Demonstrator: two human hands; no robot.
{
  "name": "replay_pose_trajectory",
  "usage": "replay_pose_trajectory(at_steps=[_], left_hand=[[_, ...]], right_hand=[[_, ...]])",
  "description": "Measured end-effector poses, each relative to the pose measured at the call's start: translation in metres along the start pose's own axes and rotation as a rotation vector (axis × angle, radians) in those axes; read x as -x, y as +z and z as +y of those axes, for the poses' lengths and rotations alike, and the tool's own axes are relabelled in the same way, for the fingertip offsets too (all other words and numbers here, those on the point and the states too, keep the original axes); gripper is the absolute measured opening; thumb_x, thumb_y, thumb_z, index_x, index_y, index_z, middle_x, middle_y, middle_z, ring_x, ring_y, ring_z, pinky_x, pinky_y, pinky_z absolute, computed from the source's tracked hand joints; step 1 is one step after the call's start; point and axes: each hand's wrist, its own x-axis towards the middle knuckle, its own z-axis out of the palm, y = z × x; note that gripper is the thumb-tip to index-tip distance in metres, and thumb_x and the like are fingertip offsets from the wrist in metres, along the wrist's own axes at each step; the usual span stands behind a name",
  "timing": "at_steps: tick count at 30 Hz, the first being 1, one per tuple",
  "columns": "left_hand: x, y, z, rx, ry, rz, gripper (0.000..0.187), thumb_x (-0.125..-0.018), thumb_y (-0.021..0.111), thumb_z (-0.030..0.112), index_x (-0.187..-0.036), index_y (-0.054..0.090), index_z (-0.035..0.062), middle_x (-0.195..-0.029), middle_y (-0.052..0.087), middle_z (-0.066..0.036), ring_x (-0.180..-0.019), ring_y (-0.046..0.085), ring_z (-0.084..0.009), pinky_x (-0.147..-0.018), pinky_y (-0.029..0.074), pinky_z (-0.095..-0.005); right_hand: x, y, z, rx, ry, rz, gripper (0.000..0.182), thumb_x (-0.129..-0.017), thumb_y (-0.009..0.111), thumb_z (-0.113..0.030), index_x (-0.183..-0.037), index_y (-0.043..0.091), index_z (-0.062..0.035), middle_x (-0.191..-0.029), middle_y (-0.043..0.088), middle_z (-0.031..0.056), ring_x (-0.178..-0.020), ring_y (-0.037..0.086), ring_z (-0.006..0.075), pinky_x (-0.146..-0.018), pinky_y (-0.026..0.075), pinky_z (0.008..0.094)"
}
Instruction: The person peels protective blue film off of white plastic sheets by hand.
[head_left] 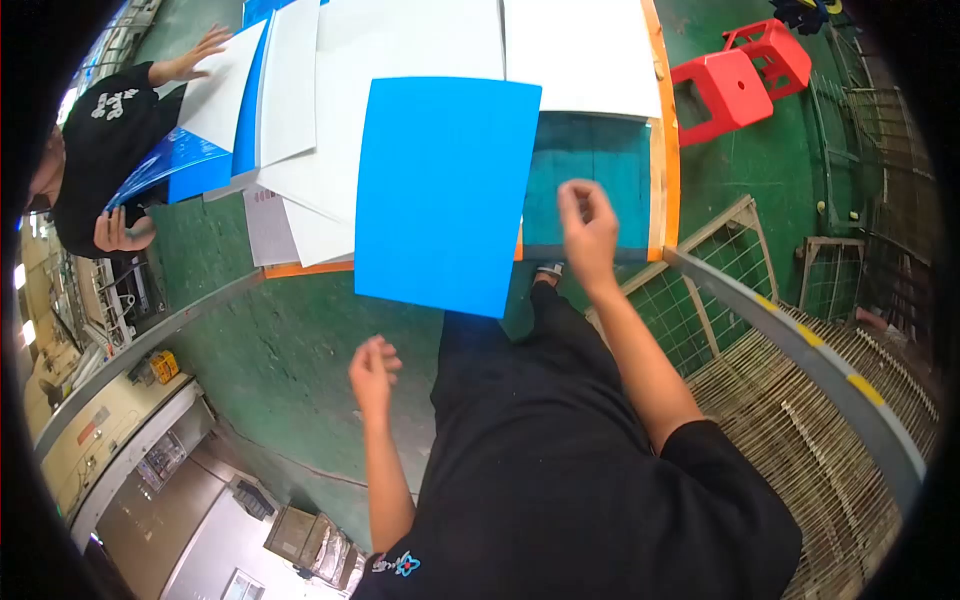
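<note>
A blue rectangular sheet [445, 195] lies over white sheets [420, 40] on the table, its near end jutting past the table's front edge. My left hand [373, 373] is in the air below the sheet's near left corner, fingers loosely curled and apart, touching nothing. To the right of the sheet, my right hand [588, 225] hovers over a dark teal surface [615, 170] framed by an orange-edged wooden border [665, 190]. Its thumb and fingers are bent with a gap between them, and nothing shows in them.
At the left, a co-worker [115, 130] handles a white sheet and blue film [175, 160]. Red stools [725, 95] stand at the right. Metal rails [810, 350] flank me on both sides, with wire mesh racks [715, 270] beyond the right one.
</note>
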Motion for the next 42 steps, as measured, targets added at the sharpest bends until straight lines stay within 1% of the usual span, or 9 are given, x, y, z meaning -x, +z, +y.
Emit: replay_pose_trajectory(at_steps=[3, 6, 8, 10, 14, 17, 20, 26, 42], left_hand=[[-0.043, -0.019, 0.031, 0.107, 0.027, -0.021, 0.043, -0.099, 0.045, 0.037, -0.123, 0.055, 0.0027, -0.108, 0.065, -0.010, -0.093, 0.064, -0.0167, -0.071, 0.050, -0.0280], [-0.079, -0.025, 0.035, 0.370, -0.059, -0.267, 0.049, -0.100, 0.042, 0.037, -0.131, 0.047, -0.0002, -0.127, 0.056, -0.014, -0.108, 0.059, -0.0246, -0.083, 0.050, -0.0345], [-0.092, -0.022, 0.041, 0.576, -0.161, -0.385, 0.047, -0.100, 0.042, 0.035, -0.132, 0.044, 0.0001, -0.132, 0.049, -0.013, -0.115, 0.054, -0.0268, -0.087, 0.049, -0.0367], [-0.108, -0.018, 0.034, 0.694, -0.154, -0.525, 0.038, -0.100, 0.043, 0.031, -0.125, 0.047, 0.0030, -0.124, 0.051, -0.010, -0.110, 0.054, -0.0254, -0.094, 0.044, -0.0410], [-0.125, -0.010, 0.035, 0.826, -0.148, -0.681, 0.030, -0.099, 0.045, 0.029, -0.113, 0.056, 0.0050, -0.105, 0.062, -0.007, -0.100, 0.059, -0.0196, -0.090, 0.046, -0.0378], [-0.126, -0.016, 0.027, 0.882, -0.148, -0.771, 0.028, -0.099, 0.047, 0.027, -0.109, 0.058, 0.0034, -0.101, 0.064, -0.008, -0.093, 0.063, -0.0181, -0.085, 0.050, -0.0338], [-0.126, -0.020, 0.027, 0.889, -0.147, -0.797, 0.026, -0.098, 0.049, 0.024, -0.109, 0.059, 0.0024, -0.101, 0.065, -0.009, -0.091, 0.064, -0.0182, -0.083, 0.052, -0.0325], [-0.129, -0.024, 0.027, 0.894, -0.101, -0.865, 0.026, -0.097, 0.052, 0.022, -0.111, 0.059, 0.0016, -0.106, 0.065, -0.009, -0.098, 0.064, -0.0190, -0.083, 0.052, -0.0312], [-0.136, -0.022, 0.023, 0.898, -0.175, -0.917, 0.026, -0.097, 0.052, 0.023, -0.111, 0.058, 0.0017, -0.108, 0.064, -0.010, -0.097, 0.065, -0.0181, -0.083, 0.053, -0.0312]], right_hand=[[0.060, 0.011, 0.006, 0.030, 0.193, -0.104, 0.010, -0.088, 0.063, -0.012, -0.089, 0.064, -0.0023, -0.080, 0.063, 0.0022, -0.063, 0.055, 0.0096, -0.057, 0.045, 0.0249], [0.094, 0.021, -0.017, 0.235, -0.150, -0.201, 0.006, -0.085, 0.066, -0.009, -0.089, 0.064, -0.0037, -0.075, 0.061, 0.0047, -0.062, 0.058, 0.0141, -0.057, 0.046, 0.0276], [0.105, 0.041, -0.044, 0.308, -0.256, -0.322, 0.005, -0.083, 0.067, -0.007, -0.087, 0.064, -0.0044, -0.075, 0.061, 0.0064, -0.062, 0.059, 0.0172, -0.057, 0.047, 0.0294], [0.115, 0.075, -0.056, 0.349, -0.370, -0.479, 0.009, -0.080, 0.069, -0.009, -0.087, 0.063, -0.0055, -0.078, 0.061, 0.0064, -0.066, 0.061, 0.0220, -0.058, 0.048, 0.0334], [0.124, 0.154, -0.062, 0.559, -0.573, -0.712, 0.017, -0.077, 0.070, -0.013, -0.091, 0.062, -0.0084, -0.082, 0.059, 0.0067, -0.076, 0.060, 0.0282, -0.064, 0.048, 0.0380], [0.133, 0.188, -0.057, 0.627, -0.607, -0.715, 0.018, -0.076, 0.070, -0.013, -0.092, 0.061, -0.0085, -0.083, 0.058, 0.0065, -0.076, 0.059, 0.0282, -0.065, 0.048, 0.0380], [0.134, 0.196, -0.056, 0.697, -0.606, -0.708, 0.017, -0.076, 0.070, -0.013, -0.090, 0.062, -0.0083, -0.082, 0.059, 0.0065, -0.075, 0.060, 0.0280, -0.065, 0.048, 0.0373], [0.129, 0.196, -0.063, 0.622, -0.437, -0.778, 0.011, -0.075, 0.068, -0.010, -0.085, 0.064, -0.0086, -0.080, 0.059, 0.0062, -0.077, 0.061, 0.0275, -0.066, 0.048, 0.0379], [0.128, 0.198, -0.056, 0.615, -0.575, -0.756, 0.007, -0.078, 0.068, -0.007, -0.085, 0.065, -0.0060, -0.076, 0.060, 0.0060, -0.065, 0.058, 0.0220, -0.059, 0.047, 0.0327]])
